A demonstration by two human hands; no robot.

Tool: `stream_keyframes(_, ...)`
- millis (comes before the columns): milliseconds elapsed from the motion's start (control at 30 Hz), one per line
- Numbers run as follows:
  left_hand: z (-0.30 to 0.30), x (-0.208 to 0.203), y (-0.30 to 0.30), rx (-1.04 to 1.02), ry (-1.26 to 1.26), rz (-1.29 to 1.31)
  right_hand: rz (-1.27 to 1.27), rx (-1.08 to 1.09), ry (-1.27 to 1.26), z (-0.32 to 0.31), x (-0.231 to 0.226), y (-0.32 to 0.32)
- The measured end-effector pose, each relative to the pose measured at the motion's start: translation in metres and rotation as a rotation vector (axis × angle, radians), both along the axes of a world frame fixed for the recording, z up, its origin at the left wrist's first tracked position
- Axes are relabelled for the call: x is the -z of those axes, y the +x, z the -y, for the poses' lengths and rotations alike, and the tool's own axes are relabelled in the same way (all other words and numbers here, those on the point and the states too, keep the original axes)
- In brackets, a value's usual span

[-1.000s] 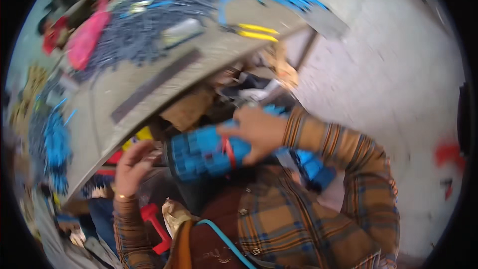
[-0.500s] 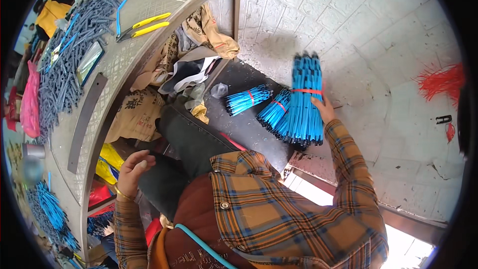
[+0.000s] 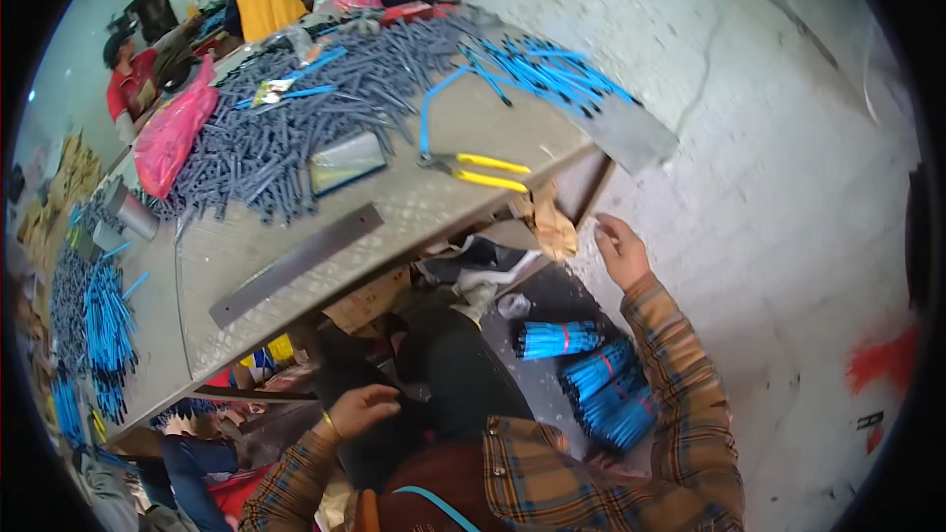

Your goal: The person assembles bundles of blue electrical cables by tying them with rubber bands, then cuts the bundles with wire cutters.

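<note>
My right hand is raised past the table's right corner with fingers loosely apart, holding nothing. Below it, bundles of thin blue rods with black tips, tied with red bands, lie on a dark bench. My left hand, with a bangle at its wrist, hovers over my lap. Its fingers are half stretched and empty. On the table, yellow-handled pliers lie near the edge beside a bent blue rod. Loose blue rods are spread at the far right corner.
A large heap of grey pieces covers the table's far side, with a pink bag at its left. A flat metal bar lies close to the near edge. More blue rods sit at the left. Two people are beyond the table.
My right hand has let go of the banded rod bundle, now lying on the bench, and moved toward the table corner. The view has swung toward the table. My left hand stays empty.
</note>
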State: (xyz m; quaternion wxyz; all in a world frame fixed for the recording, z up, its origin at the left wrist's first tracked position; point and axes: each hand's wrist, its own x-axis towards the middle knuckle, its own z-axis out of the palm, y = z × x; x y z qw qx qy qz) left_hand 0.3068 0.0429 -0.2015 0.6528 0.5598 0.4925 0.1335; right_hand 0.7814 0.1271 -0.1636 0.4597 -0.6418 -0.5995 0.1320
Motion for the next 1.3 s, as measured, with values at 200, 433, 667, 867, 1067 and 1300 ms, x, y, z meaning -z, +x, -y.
stream_keyframes(200,0.008,0.035,-0.023,-0.035,-0.023,-0.005,0.713,-0.047,0.089,-0.186,-0.054,-0.027)
stream_keyframes(433,0.017,0.061,-0.059,-0.352,-0.233,0.228,1.185,0.505,-0.555,-0.255,-0.089,-0.004)
stream_keyframes(667,0.014,0.047,-0.082,-0.408,-0.132,0.084,1.098,0.321,-0.499,-0.253,-0.086,0.0)
stream_keyframes(867,0.036,0.051,-0.072,-0.422,-0.168,0.135,0.835,0.353,-0.193,-0.245,-0.106,0.004)
stream_keyframes(1067,0.04,0.042,-0.047,-0.343,-0.14,0.135,0.611,0.256,-0.08,-0.235,-0.116,0.025)
stream_keyframes(1300,0.039,0.023,-0.029,-0.254,-0.027,0.098,0.516,0.039,0.246,-0.223,-0.115,-0.016)
